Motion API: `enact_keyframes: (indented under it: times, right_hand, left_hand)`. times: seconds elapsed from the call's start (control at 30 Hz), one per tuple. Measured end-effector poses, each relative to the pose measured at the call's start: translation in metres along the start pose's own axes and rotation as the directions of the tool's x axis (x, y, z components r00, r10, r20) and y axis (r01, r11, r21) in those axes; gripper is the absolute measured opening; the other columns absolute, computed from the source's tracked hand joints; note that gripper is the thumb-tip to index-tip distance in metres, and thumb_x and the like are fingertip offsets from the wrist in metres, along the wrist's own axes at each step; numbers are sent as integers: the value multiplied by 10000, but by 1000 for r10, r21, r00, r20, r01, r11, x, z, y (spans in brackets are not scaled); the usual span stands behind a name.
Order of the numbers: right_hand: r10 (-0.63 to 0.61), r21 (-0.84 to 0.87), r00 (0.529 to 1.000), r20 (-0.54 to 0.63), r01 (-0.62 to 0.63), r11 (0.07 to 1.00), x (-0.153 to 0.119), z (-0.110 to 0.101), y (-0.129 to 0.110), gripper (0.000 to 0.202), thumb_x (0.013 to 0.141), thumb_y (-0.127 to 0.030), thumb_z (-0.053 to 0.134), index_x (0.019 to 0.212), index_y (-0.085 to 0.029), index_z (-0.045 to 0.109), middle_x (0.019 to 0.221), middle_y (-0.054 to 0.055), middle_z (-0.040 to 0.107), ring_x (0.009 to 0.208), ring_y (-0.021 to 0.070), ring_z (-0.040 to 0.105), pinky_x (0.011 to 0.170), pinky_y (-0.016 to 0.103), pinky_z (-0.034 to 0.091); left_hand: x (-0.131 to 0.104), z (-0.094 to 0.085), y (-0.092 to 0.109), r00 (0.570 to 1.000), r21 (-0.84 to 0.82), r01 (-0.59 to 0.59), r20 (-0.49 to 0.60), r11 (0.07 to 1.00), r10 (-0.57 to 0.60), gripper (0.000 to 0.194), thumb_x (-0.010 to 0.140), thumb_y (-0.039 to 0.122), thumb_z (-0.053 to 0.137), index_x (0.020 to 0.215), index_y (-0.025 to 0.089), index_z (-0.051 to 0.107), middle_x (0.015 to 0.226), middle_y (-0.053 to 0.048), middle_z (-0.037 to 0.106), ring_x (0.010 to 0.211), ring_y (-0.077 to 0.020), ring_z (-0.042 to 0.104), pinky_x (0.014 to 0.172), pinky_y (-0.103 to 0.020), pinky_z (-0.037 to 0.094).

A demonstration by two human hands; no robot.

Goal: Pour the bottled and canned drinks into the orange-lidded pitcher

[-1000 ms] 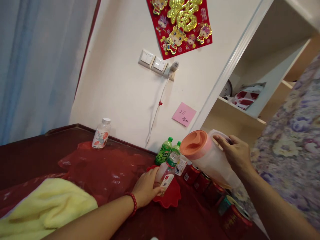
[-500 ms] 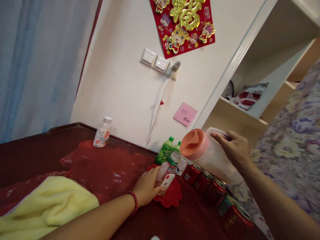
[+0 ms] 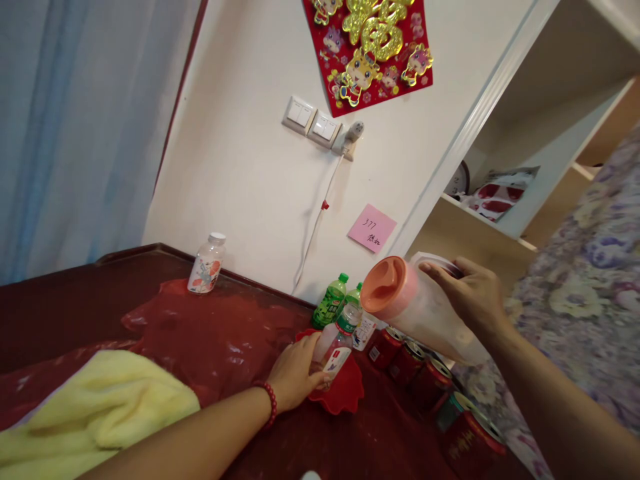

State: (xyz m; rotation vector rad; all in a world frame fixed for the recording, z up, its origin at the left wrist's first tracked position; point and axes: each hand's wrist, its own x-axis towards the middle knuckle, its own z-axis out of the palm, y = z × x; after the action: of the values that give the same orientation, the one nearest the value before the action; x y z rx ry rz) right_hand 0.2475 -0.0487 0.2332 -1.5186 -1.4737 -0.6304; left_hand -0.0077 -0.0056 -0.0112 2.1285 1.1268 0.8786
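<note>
Dark-red tabletop (image 3: 400, 440): your left hand (image 3: 295, 377) grasps clear, green-banded plastic bottle (image 3: 337, 361), upright over red scalloped dish (image 3: 353, 388); your right hand (image 3: 473, 288) grips frosted pitcher (image 3: 427, 312) by handle (image 3: 439, 262), long axis crosswise, orange lid (image 3: 385, 287) just right of bottle's mouth (image 3: 353, 311).

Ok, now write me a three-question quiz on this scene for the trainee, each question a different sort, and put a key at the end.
1. True or false: the pitcher stands upright on the table.
2. Multiple choice: what does the left hand hold?
a) a red can
b) a clear bottle
c) the pink note
3. Fill in the blank: the yellow cloth lies toward the ____ edge of the picture.

Key:
1. False; the right hand holds it tilted.
2. b
3. left
</note>
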Motion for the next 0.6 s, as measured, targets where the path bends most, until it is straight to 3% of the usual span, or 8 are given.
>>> enact_keyframes:
  times: [0.6]
  right_hand:
    - [-61, -28, 998, 9, 61, 998, 3, 1, -6, 769, 622, -993, 576, 523, -258, 375, 524, -52, 317, 558, 143, 334, 554, 320, 225]
  left_hand:
    - [0, 3, -3, 999, -15, -26, -19, 1000, 26, 699, 820, 339, 741, 1462, 235, 484, 1502, -104, 598, 1332, -329, 582, 1117, -414, 430]
